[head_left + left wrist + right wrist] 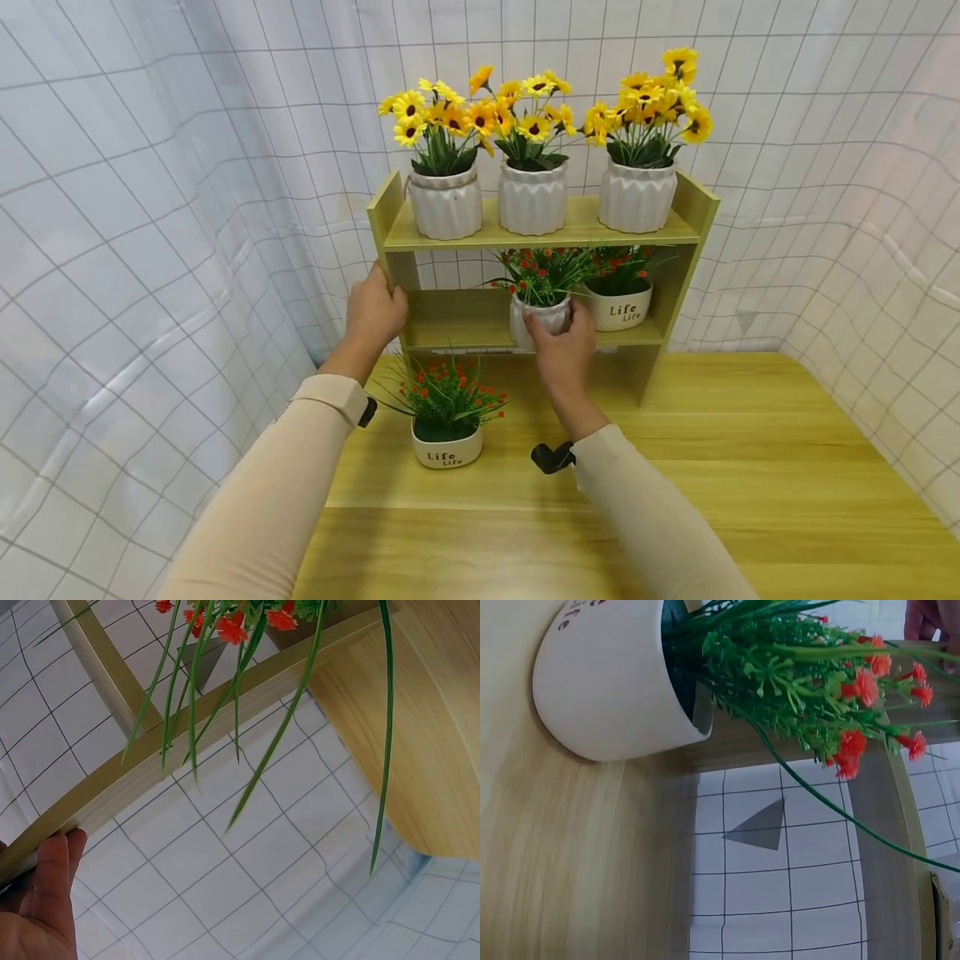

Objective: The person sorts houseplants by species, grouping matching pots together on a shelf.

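We see a two-tier light wooden shelf rack (543, 233) standing on a light wood-grain table (750, 467) against a white gridded curtain backdrop (150, 208). Our left hand (375, 312) grips the rack's left side panel, fingers wrapped over its front edge. We judge it is there to steady the rack while the other hand works. In the left wrist view only the fingertips (56, 859) show, lying along the wood edge.

Our right hand (564, 343) is on the small white ribbed pot of red-flowered green sprigs (542, 292), which sits on the lower shelf, roughly mid-width. Fingers curl around the pot's front and sides. We can't tell whether its base rests on the board or is slightly lifted, since the hand hides it.

Just to its right, touching or nearly so, stands a round white pot lettered "Life" with red blooms (619, 302), also seen close in the right wrist view (615, 682). It sits toward the right end, which leaves the left half of that shelf free.

The top shelf carries three white ribbed pots of yellow sunflowers (532, 196) in a row, filling it.

A second white "Life" pot with red-flowered greenery (447, 417) is on the table, in front of the rack and between our forearms, untouched.
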Tool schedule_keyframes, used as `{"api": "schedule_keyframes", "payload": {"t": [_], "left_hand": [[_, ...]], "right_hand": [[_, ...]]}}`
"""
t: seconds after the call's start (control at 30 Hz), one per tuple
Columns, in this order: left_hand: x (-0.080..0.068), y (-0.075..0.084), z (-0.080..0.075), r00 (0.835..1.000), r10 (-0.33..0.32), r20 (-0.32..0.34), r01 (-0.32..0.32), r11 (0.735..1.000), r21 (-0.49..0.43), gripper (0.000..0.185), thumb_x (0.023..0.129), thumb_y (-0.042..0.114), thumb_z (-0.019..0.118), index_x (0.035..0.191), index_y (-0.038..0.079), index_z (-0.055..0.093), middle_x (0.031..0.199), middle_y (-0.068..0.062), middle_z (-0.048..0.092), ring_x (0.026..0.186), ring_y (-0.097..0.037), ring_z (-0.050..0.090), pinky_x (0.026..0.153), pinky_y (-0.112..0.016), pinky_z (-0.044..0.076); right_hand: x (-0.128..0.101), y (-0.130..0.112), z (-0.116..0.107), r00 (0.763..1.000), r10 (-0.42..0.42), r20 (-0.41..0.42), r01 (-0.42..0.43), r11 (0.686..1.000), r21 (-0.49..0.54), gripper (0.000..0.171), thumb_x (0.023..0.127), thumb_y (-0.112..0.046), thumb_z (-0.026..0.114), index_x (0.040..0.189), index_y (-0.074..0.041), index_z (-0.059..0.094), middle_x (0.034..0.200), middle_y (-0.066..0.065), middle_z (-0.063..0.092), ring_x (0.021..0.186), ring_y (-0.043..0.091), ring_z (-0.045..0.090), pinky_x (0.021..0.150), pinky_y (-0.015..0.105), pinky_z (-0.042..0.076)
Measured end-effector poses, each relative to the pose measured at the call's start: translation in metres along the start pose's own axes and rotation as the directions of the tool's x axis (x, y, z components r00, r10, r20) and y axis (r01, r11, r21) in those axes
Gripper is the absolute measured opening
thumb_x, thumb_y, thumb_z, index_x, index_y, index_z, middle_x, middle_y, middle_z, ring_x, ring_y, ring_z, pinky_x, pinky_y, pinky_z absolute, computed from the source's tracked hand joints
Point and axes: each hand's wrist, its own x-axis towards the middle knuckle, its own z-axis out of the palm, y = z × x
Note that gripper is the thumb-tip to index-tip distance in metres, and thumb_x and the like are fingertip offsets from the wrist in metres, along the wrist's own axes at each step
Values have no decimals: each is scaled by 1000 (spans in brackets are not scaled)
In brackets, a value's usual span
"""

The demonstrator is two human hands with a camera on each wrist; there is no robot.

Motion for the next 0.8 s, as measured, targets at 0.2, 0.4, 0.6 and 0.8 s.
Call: {"api": "schedule_keyframes", "payload": {"t": [0.2, 0.4, 0.6, 0.8], "left_hand": [[0, -3, 0, 1000, 6, -3, -6, 1000, 4, 38, 101, 16, 46, 136, 2, 47, 110, -28, 65, 97, -45, 64, 73, -53, 51], [-1, -3, -1, 1000, 5, -2, -5, 1000, 5, 37, 101, 17, 45, 135, 2, 48, 110, -28, 65, 97, -45, 64, 73, -52, 52], [0, -1, -1, 1000, 0, 8, 0, 1000, 1, 38, 101, 16, 46, 137, 2, 47, 113, -28, 65, 98, -45, 64, 72, -52, 51], [0, -1, 0, 1000, 0, 18, 0, 1000, -9, 38, 101, 16, 45, 138, 3, 47, 115, -28, 64, 100, -45, 63, 74, -52, 51]], "right_hand": [[7, -2, 5, 1000, -1, 11, 2, 997, -76, 67, 84, -36, 80, 136, -4, 53, 121, 10, 58, 105, 24, 58, 86, 41, 51], [15, -4, 9, 1000, 10, 29, -6, 992, -127, 67, 86, -39, 77, 138, -6, 51, 123, 9, 58, 108, 24, 58, 88, 42, 50], [21, -2, 10, 999, 23, 31, -18, 985, -170, 68, 88, -39, 76, 140, -4, 50, 126, 12, 58, 110, 27, 58, 89, 44, 50], [24, -2, 11, 998, 61, 30, -55, 983, -175, 71, 88, -40, 75, 142, -4, 47, 130, 12, 56, 114, 28, 56, 92, 44, 48]]}}
